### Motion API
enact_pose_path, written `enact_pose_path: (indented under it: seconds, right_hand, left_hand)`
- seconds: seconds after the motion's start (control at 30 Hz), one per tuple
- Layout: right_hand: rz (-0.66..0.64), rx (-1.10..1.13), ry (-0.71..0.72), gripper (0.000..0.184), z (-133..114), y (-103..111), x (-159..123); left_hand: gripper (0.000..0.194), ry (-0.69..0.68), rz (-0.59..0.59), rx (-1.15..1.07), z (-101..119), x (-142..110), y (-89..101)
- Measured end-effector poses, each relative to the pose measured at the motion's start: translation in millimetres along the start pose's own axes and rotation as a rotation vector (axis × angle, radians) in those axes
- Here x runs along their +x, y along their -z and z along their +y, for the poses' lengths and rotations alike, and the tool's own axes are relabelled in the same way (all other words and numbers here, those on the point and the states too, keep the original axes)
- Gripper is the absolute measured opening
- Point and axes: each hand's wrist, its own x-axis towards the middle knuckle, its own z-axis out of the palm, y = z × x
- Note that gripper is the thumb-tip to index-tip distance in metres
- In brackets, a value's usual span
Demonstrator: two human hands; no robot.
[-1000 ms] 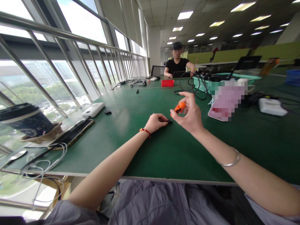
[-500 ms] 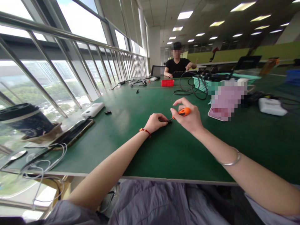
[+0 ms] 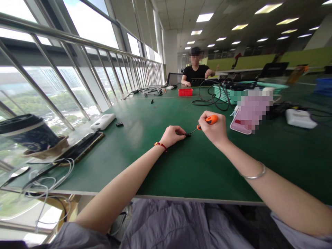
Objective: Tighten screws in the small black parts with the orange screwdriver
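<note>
My left hand [image 3: 173, 135] rests on the green table [image 3: 160, 173], its fingers closed round a small black piece [image 3: 187, 135] whose kind I cannot make out. Only the right end of that piece shows past my fingertips. An orange-and-black screwdriver [image 3: 211, 120] is gripped in my right hand [image 3: 214, 129], a little to the right. Its thin metal shaft slants down to the left, and the tip is at the black piece; whether it touches is too small to tell.
At left are a lidded cup [image 3: 28, 133], a dark phone [image 3: 83, 148], a white box [image 3: 103, 121] and white cables [image 3: 55, 180]. A pink phone [image 3: 249, 114] stands right of my hands, before a green basket [image 3: 223, 95]. A red bin [image 3: 185, 92] and a person [image 3: 197, 72] are across the table.
My right hand has shifted right and its fingers have closed round the screwdriver handle, which moved right too, showing more shaft. My left hand has stayed in place.
</note>
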Motion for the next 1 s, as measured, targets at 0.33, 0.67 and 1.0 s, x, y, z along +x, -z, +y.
enact_pose_path:
  seconds: [0.33,0.67,1.0]
  right_hand:
    - [-0.028,0.021,0.010,0.018,0.0,-0.5,-0.4]
    - [0.012,0.017,-0.072,0.024,-1.2,-1.6,0.9]
    - [-0.025,-0.008,-0.022,0.015,-2.1,-2.3,0.1]
  left_hand:
    - [0.012,-0.007,-0.001,-0.012,0.8,-0.3,0.5]
    - [0.011,-0.002,0.000,-0.034,0.2,0.4,0.0]
    - [0.011,0.000,0.001,-0.028,3.2,-1.0,1.6]
